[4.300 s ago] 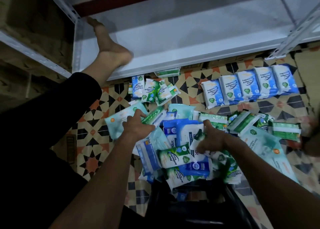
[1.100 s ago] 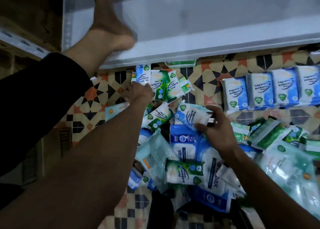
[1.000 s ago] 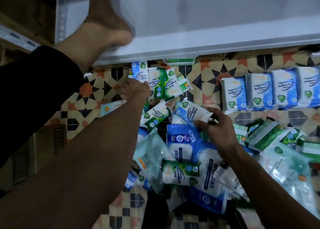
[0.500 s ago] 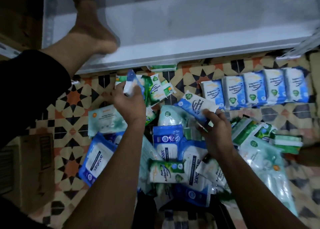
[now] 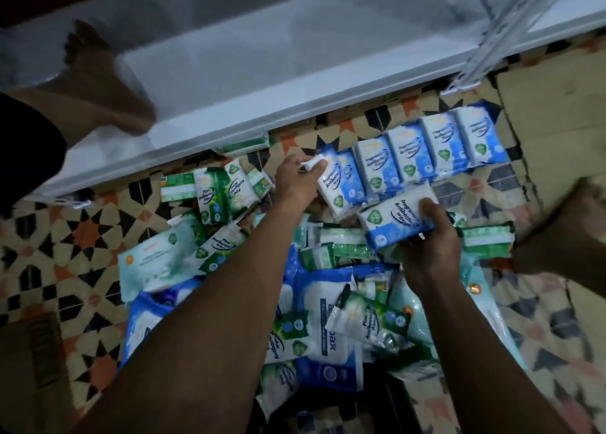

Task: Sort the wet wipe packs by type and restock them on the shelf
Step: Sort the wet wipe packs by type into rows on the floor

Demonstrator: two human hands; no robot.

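Note:
My left hand [image 5: 295,184] grips a blue-and-white fragrance antibacterial wipe pack [image 5: 334,189] at the left end of a row of matching blue packs [image 5: 426,150] on the patterned floor. A second blue-and-white pack [image 5: 393,224] lies tilted just in front of that row, held by my right hand [image 5: 426,246]. Green pine antibacterial packs [image 5: 223,191] stand grouped to the left. A mixed pile of blue, green and teal packs [image 5: 321,302] lies under my forearms. The white shelf [image 5: 295,56] runs across the top.
My bare left foot [image 5: 98,83] rests on the shelf's left end, and my other foot [image 5: 570,233] is at the right edge. A slanted metal shelf post [image 5: 485,50] stands at the upper right. Flat cardboard [image 5: 557,106] lies on the floor at right.
Both hands moved right, from the green group and the pile to the blue row. The left hand carried its blue pack to the row's left end; the right brought its pack alongside.

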